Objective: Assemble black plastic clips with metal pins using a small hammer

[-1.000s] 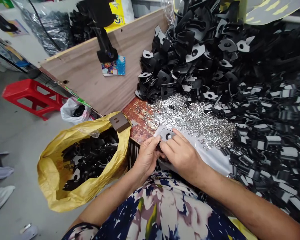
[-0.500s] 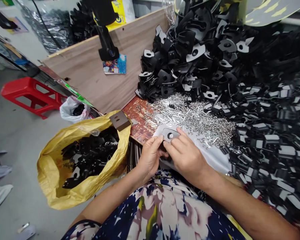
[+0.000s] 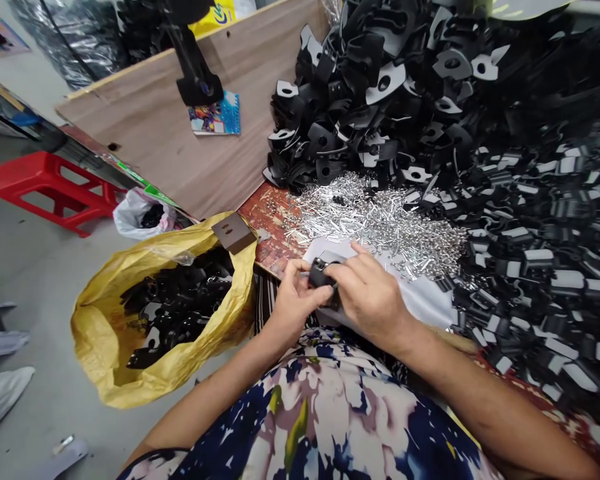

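Observation:
Both my hands meet at the near edge of the table over a white sheet (image 3: pixel 425 300). My left hand (image 3: pixel 293 303) pinches one side of a small black clip part (image 3: pixel 321 275), and my right hand (image 3: pixel 367 297) grips its other side with fingers curled over it. Just beyond my fingers lies a heap of small silver metal pins (image 3: pixel 380 223). Black plastic clip parts (image 3: pixel 390 100) are piled high behind the pins and spread across the right of the table (image 3: pixel 540 220).
A yellow bag (image 3: pixel 130 373) holding black parts stands on the floor to my left, a brown card tag (image 3: pixel 233 233) on its rim. A wooden board (image 3: pixel 180 140) walls the table's left side. A red stool (image 3: pixel 45 190) and a white bag (image 3: pixel 140 213) sit farther left.
The black part was held flat with its holed face up; now it is turned on edge between both hands. My view has shifted slightly down and left.

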`<action>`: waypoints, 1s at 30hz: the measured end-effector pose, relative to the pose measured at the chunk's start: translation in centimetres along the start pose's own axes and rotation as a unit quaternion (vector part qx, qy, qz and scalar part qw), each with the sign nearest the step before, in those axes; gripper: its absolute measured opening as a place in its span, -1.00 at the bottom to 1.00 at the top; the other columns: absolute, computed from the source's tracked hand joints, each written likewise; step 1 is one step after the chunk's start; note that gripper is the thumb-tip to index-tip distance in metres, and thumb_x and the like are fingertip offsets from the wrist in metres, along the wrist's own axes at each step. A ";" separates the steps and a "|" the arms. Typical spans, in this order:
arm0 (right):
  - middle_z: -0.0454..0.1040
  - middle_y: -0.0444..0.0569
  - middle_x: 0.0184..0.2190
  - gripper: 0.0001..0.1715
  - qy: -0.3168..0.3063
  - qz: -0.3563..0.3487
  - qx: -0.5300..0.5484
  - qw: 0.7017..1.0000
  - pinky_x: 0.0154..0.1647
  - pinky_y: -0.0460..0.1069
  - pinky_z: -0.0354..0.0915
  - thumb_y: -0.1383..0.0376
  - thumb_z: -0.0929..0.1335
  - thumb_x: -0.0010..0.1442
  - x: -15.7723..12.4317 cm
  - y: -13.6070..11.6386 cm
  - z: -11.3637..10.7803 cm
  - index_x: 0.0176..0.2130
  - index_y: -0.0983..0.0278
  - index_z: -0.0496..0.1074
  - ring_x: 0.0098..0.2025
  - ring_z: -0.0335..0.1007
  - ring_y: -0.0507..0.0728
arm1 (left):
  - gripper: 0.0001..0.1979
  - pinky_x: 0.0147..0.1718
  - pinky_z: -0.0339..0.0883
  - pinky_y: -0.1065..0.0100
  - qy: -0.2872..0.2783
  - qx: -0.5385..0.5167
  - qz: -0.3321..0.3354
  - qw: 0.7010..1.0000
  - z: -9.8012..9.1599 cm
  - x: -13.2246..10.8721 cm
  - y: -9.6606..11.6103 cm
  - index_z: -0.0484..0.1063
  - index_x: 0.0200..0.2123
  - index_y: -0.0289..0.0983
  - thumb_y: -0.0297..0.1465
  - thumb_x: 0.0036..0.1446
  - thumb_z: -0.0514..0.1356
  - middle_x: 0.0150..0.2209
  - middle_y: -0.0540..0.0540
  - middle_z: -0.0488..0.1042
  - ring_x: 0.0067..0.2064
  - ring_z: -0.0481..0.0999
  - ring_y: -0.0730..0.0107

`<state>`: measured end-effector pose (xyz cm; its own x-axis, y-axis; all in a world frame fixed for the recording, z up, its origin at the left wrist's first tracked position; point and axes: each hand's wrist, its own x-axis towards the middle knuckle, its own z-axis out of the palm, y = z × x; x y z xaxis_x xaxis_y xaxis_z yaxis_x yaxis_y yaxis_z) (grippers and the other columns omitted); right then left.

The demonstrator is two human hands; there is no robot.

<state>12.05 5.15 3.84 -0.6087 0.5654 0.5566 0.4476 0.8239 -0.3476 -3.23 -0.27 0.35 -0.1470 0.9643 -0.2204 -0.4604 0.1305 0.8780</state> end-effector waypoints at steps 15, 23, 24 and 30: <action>0.48 -0.11 -0.49 -0.85 -0.418 0.313 -0.081 0.849 -0.47 -0.01 0.17 0.25 0.28 0.34 -11.5 3.6 -6.4 -0.10 0.23 0.36 -0.52 0.40 0.14 | -0.67 -0.52 0.19 0.41 -0.040 0.389 0.009 0.920 -3.2 -1.5 -4.0 0.52 -0.08 -0.22 -0.16 0.39 0.06 -0.52 0.07 0.33 -0.53 0.30 0.42; 0.56 0.04 0.13 -0.34 -0.078 0.212 -0.008 0.974 -0.04 -0.04 0.48 0.32 0.26 0.45 -11.2 0.5 -6.9 0.44 0.10 0.11 -0.01 0.61 0.14 | -0.58 -0.28 0.30 0.36 -0.022 0.473 0.094 0.876 -2.7 -1.3 -4.8 0.59 -0.09 -0.27 -0.26 0.45 -0.06 -0.43 -0.04 0.52 -0.36 0.51 0.31; 0.59 0.04 0.08 -0.32 -0.059 0.196 -0.011 0.979 -0.07 -0.05 0.49 0.35 0.27 0.43 -11.1 0.3 -6.3 0.45 0.11 0.12 -0.07 0.63 0.13 | -0.58 -0.28 0.29 0.36 -0.019 0.475 0.096 0.874 -2.7 -1.3 -4.8 0.59 -0.10 -0.26 -0.27 0.45 -0.06 -0.43 -0.05 0.52 -0.36 0.51 0.30; 0.64 0.00 -0.05 -0.28 -0.124 0.170 0.008 0.978 -0.24 -0.01 0.56 0.38 0.26 0.42 -11.4 0.4 -3.9 0.47 0.08 0.08 -0.20 0.64 0.14 | -0.61 -0.32 0.22 0.35 0.000 0.463 0.094 0.881 -2.6 -1.3 -4.9 0.58 -0.16 -0.20 -0.28 0.45 -0.04 -0.52 0.00 0.42 -0.39 0.49 0.27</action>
<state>21.70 -1.07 0.30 -0.5671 0.7969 0.2080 0.6428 0.5861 -0.4932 -3.07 -2.81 -4.80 -0.1443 0.9889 -0.0341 0.4847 0.1007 0.8689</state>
